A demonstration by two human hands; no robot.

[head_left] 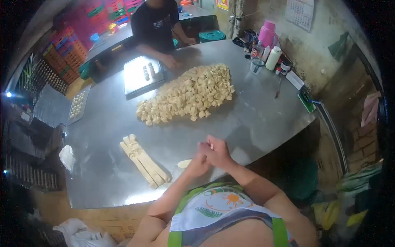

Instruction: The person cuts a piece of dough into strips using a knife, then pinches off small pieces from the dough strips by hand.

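Note:
My left hand [199,164] and my right hand [219,154] are pressed together above the near edge of the steel table. Their fingers are closed, and a small pale bit of dough [212,146] shows between them; most of it is hidden. Beside my left hand lies a flat oval piece of dough [184,164]. Farther left, long strips of dough [146,164] lie side by side, with small cut pieces on their far end. A large heap of dough chunks [189,94] spreads over the table beyond my hands.
Across the table [103,136] a person [156,31] works near a tray [142,76] with dark pieces on it. A tray of dough balls [77,105] and white flour [66,157] are at left. Bottles, a pink thermos [267,35] and a green brush [306,102] line the right side.

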